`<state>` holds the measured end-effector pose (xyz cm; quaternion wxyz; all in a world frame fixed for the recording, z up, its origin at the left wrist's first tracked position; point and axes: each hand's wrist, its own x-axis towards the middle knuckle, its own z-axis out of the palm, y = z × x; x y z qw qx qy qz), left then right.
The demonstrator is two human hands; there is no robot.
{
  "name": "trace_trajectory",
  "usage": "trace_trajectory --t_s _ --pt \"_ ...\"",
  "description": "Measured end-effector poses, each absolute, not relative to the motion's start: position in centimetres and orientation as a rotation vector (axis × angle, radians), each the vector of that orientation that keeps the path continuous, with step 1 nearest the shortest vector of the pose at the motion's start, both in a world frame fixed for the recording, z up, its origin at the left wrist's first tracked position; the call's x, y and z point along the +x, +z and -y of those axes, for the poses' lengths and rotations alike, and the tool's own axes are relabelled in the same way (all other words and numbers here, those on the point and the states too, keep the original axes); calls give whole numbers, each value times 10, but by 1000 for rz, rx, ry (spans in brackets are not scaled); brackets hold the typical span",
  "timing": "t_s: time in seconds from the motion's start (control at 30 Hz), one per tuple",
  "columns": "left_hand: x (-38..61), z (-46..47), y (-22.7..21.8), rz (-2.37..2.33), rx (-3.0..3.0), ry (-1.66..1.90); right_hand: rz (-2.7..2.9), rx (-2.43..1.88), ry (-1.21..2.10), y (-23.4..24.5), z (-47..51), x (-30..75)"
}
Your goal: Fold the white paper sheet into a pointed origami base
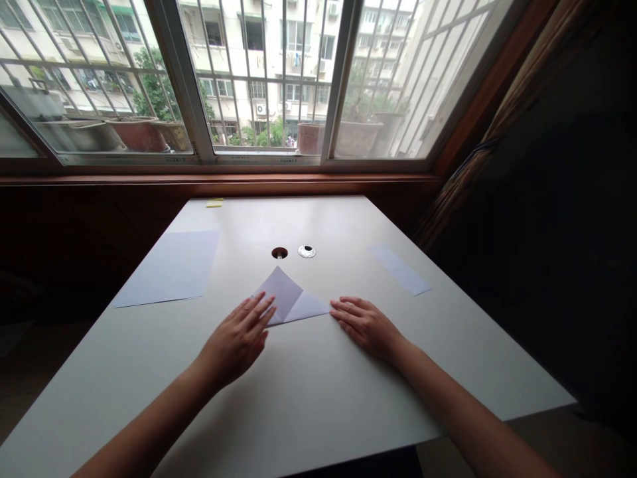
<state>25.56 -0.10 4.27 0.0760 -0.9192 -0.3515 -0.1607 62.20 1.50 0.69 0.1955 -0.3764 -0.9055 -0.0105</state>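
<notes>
A folded sheet of pale paper (286,295) lies on the white table, with one point toward the window and a creased flap on its right half. My left hand (242,332) rests over its left part, fingers stretched out and slightly spread, hiding that corner. At the paper's right corner, the fingertips of my right hand (361,322) touch or nearly touch the tip. Those fingers are extended and lie flat, close together, with the palm down on the tabletop.
Flat paper (172,265) lies on the left of the table (328,398), and a narrow paper strip (399,270) on the right. Beyond the folded sheet are a round cable hole (279,253) and its cap (307,251). Yellow slips (215,202) sit by the far edge, below a barred window.
</notes>
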Motion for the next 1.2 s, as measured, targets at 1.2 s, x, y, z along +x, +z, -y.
trace_trajectory --t_s 1.2 --pt "174 61 -18 1534 -2578 -161 2483 -1091 -74 6 -15 626"
